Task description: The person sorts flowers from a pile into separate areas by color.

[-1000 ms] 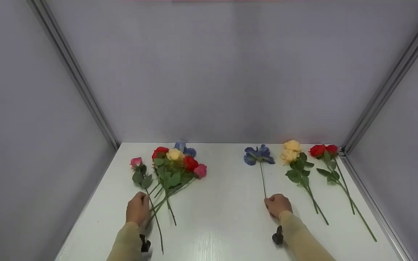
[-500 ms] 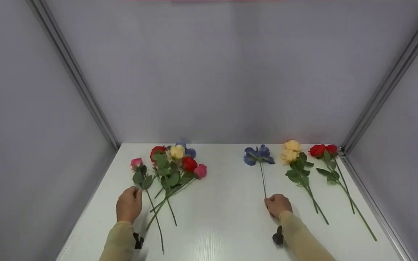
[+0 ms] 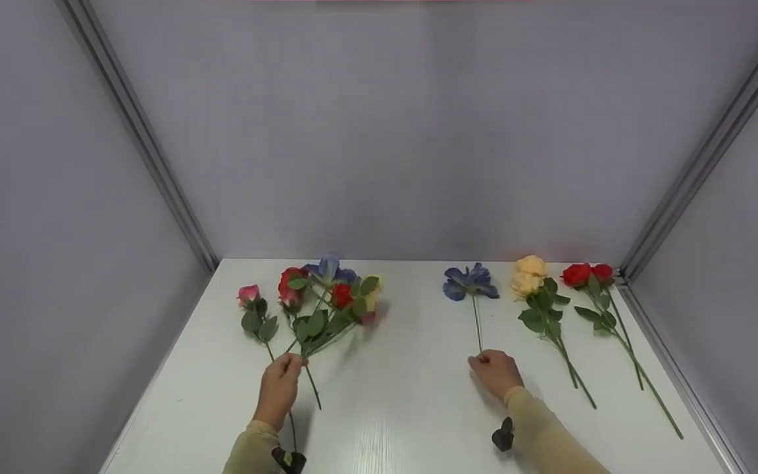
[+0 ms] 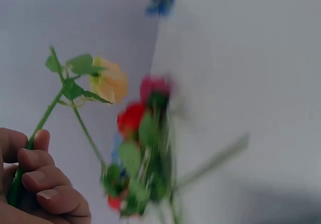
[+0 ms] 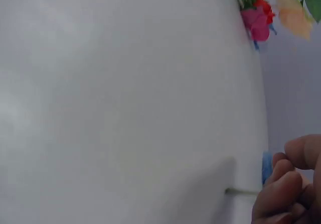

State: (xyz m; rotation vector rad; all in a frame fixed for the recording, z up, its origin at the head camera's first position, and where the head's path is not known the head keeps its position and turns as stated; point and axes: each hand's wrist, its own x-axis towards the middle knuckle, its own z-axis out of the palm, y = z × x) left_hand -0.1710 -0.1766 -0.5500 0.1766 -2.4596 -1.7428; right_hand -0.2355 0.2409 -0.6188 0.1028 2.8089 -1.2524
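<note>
My left hand [image 3: 280,385] grips the stems of a mixed bunch of flowers [image 3: 326,299] with red, yellow, blue and pink heads, raised off the white table [image 3: 405,408]. In the left wrist view my fingers [image 4: 40,184] curl round a green stem, with a yellow rose [image 4: 110,83] and blurred red blooms [image 4: 133,118] beyond. My right hand [image 3: 496,372] pinches the lower end of the blue flower's stem [image 3: 477,329]; its head [image 3: 470,280] lies on the table. In the right wrist view my curled fingers [image 5: 286,184] meet the stem end [image 5: 241,191].
A single pink rose [image 3: 247,294] lies left of the bunch, its stem running under my left forearm. Yellow roses [image 3: 529,273] and red roses [image 3: 586,273] lie at the right. Grey walls with metal corner rails [image 3: 149,151] enclose the table on three sides.
My left hand moved right from the pink rose's stem to the bunch's stems, gripped them and raised the bunch, whose heads have turned. My right hand shifted slightly left.
</note>
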